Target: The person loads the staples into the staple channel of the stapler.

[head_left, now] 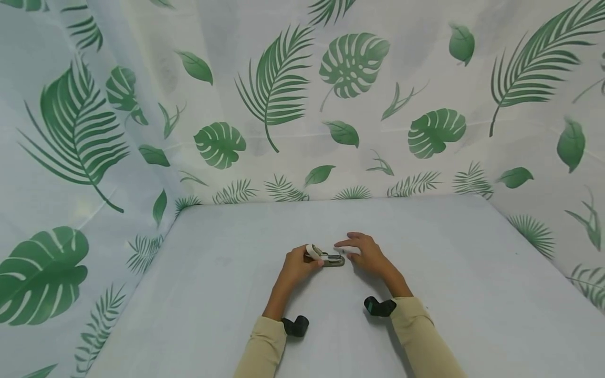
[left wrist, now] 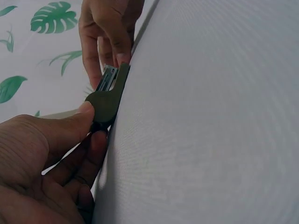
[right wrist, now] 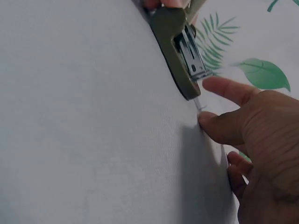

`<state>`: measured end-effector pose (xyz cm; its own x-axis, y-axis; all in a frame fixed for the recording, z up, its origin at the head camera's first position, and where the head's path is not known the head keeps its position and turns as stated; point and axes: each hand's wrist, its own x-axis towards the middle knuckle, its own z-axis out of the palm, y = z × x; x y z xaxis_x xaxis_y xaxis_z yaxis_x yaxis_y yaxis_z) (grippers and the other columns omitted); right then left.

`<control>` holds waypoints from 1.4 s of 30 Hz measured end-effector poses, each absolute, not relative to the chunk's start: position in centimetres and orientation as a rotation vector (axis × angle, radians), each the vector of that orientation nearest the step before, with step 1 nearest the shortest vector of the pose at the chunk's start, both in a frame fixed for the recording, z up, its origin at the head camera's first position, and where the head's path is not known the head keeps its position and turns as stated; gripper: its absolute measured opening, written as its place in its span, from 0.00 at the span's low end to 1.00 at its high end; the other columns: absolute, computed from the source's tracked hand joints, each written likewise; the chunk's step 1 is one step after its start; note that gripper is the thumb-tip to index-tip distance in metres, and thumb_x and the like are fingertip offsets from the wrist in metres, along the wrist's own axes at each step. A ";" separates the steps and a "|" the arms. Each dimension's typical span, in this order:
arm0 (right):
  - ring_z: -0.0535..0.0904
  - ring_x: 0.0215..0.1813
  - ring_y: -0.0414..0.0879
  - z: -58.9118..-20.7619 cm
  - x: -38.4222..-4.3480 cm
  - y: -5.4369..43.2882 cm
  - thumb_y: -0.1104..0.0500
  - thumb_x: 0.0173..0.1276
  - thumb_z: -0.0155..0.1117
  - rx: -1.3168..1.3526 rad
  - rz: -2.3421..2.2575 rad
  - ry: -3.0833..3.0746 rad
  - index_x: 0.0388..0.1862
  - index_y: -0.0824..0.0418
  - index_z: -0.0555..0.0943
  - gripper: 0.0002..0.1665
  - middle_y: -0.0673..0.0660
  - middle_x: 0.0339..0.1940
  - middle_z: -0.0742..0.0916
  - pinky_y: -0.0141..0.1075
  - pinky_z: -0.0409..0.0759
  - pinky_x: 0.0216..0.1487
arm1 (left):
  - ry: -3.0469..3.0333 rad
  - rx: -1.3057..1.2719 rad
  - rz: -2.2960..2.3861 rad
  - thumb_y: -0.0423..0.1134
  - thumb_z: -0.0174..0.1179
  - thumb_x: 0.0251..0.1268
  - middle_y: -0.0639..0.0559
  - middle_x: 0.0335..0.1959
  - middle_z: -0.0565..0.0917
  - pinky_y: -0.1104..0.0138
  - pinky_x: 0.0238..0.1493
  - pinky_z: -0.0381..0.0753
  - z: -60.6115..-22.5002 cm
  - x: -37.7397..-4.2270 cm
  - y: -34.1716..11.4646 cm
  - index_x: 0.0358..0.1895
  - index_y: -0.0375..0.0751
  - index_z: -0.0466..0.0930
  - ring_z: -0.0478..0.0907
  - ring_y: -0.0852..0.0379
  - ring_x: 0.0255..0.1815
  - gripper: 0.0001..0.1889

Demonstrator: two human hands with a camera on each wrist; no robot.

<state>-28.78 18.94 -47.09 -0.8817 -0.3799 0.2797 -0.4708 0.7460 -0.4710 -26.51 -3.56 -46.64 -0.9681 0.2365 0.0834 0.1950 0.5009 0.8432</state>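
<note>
An olive-green stapler (head_left: 334, 261) lies on the white table with its top cover swung up and its metal staple channel (right wrist: 191, 53) bared. My left hand (head_left: 299, 266) grips the stapler's hinge end, the thumb on its side in the left wrist view. Off the other end is my right hand (head_left: 368, 255), thumb and index finger spread apart. Its index fingertip (right wrist: 212, 84) is close to the channel's end; whether they touch I cannot tell. A small pale sliver (right wrist: 201, 103) shows between the stapler's tip and the right thumb, too small to identify.
The white tabletop (head_left: 227, 294) reaches back to a white curtain (head_left: 293, 152) printed with green leaves, which also hangs along the left and right sides. A black wrist camera (head_left: 295, 326) sits on the left wrist, another black camera (head_left: 379, 306) on the right.
</note>
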 end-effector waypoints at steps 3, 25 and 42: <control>0.71 0.67 0.68 -47.4 -29.5 19.2 0.75 0.58 0.64 0.738 0.822 -2.757 0.48 0.55 0.88 0.23 0.71 0.61 0.80 0.68 0.64 0.64 | 2.681 0.387 1.500 0.37 0.69 0.59 0.44 0.42 0.87 0.60 0.46 0.82 -46.8 -26.6 -3.6 0.47 0.38 0.83 0.85 0.51 0.42 0.14; 0.64 0.68 0.68 -47.1 -30.8 19.7 0.65 0.62 0.67 0.652 0.987 -2.793 0.40 0.54 0.89 0.10 0.70 0.63 0.77 0.66 0.52 0.65 | 2.671 0.398 1.493 0.39 0.69 0.59 0.44 0.43 0.87 0.59 0.48 0.82 -46.0 -26.9 -3.8 0.48 0.37 0.82 0.85 0.50 0.44 0.15; 0.81 0.42 0.51 -45.7 -30.2 19.0 0.68 0.67 0.61 0.517 0.846 -2.888 0.41 0.66 0.82 0.06 0.59 0.37 0.86 0.47 0.79 0.47 | 2.670 0.357 1.485 0.39 0.70 0.59 0.45 0.42 0.87 0.61 0.45 0.82 -46.6 -26.9 -3.9 0.48 0.38 0.82 0.83 0.54 0.41 0.16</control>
